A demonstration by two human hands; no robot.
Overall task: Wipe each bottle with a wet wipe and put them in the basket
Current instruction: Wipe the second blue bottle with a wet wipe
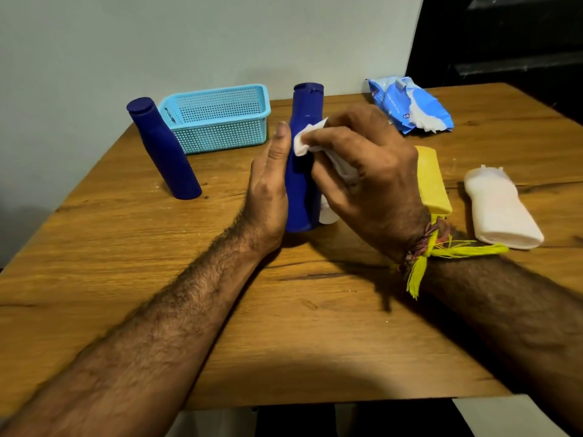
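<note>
A tall dark blue bottle [303, 171] stands upright in the middle of the wooden table [284, 326]. My left hand [268, 190] grips its left side, thumb up along the body. My right hand [362, 178] presses a white wet wipe [307, 138] against the bottle's right side. A second dark blue bottle [164, 149] stands at the left, next to the light blue basket [220, 119], which holds nothing visible. A yellow bottle [432, 181] and a white bottle [501, 209] stand at the right. A small white object [328, 216] shows behind the held bottle's base.
A blue pack of wet wipes [410, 104] lies at the back right, its flap open. The table meets a pale wall at the back and left. A dark area lies beyond the table's right corner.
</note>
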